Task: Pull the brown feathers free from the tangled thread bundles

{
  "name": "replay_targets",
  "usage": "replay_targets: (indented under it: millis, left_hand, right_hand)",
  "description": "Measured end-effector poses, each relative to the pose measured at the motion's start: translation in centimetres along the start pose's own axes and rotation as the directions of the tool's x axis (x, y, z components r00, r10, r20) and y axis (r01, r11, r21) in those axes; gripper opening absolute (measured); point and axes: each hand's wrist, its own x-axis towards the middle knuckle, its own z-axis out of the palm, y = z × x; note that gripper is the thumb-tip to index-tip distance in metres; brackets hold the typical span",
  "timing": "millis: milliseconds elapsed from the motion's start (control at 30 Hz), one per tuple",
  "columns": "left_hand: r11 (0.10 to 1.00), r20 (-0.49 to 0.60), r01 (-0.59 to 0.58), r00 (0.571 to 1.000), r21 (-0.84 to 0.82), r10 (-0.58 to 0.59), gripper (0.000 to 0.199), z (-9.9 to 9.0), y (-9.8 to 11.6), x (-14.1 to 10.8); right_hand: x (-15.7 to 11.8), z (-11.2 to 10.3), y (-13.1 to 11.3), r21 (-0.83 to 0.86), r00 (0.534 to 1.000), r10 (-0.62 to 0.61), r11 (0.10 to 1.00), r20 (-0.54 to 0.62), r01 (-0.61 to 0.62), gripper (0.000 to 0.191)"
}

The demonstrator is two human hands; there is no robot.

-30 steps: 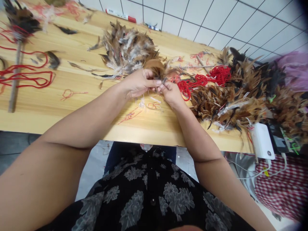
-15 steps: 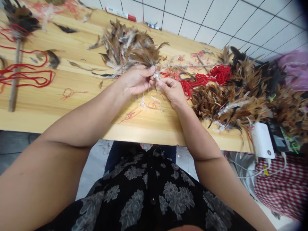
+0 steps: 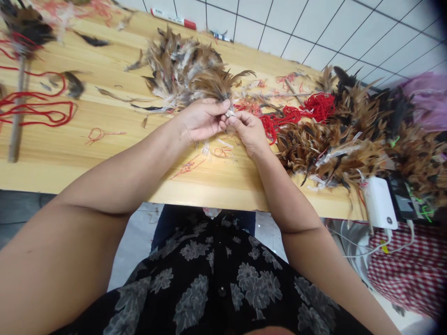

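Between my hands is a small bunch of brown feathers (image 3: 217,83), its pale quill end at my fingertips. My left hand (image 3: 206,118) is closed in a pinch round the base, thumb on top. From the other side my right hand (image 3: 247,130) pinches the same quill end between thumb and finger. Behind my left hand lies a heap of brown and whitish feathers (image 3: 186,60). To the right of my right hand runs a tangle of red cord (image 3: 319,107). Bits of pinkish string and clear plastic (image 3: 206,150) lie below my hands.
At the left lies a stick (image 3: 19,107) with dark feathers on its end and looped red cord (image 3: 42,114). Brown feather bundles (image 3: 335,144) cover the right side, near a white power bank (image 3: 380,203) and a phone (image 3: 405,195). A marker (image 3: 172,18) lies by the tiled wall.
The feather tips in my hands have turned a little to the right, and my fingertips have drawn closer together at the quill end. The view has shifted slightly.
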Motion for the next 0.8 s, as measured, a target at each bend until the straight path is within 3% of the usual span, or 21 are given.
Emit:
replay_targets:
  millis: [167,400,567,800]
  left_hand:
    - [1.0,-0.023,0.014,1.0,-0.004,-0.014,0.048,0.1,0.1,-0.1]
    - [0.998,-0.019,-0.064,0.998,-0.026,0.064,0.047,-0.3,0.5,0.2]
    - [0.999,0.029,-0.046,0.998,-0.028,0.047,0.043,-0.9,0.0,0.7]
    - [1.0,0.023,-0.016,1.0,-0.009,0.016,0.049,-0.2,0.0,0.0]
  right_hand:
    - [0.0,0.1,-0.1,-0.015,1.0,-0.004,1.0,-0.017,0.004,0.06]
    - [-0.4,0.0,-0.7,-0.031,1.0,-0.012,0.999,-0.027,0.011,0.063]
    - [-0.3,0.2,-0.8,-0.023,0.998,0.011,1.0,-0.056,-0.012,0.063]
    - [-0.4,0.7,-1.2,-0.004,0.999,0.025,1.0,-0.048,-0.025,0.065]
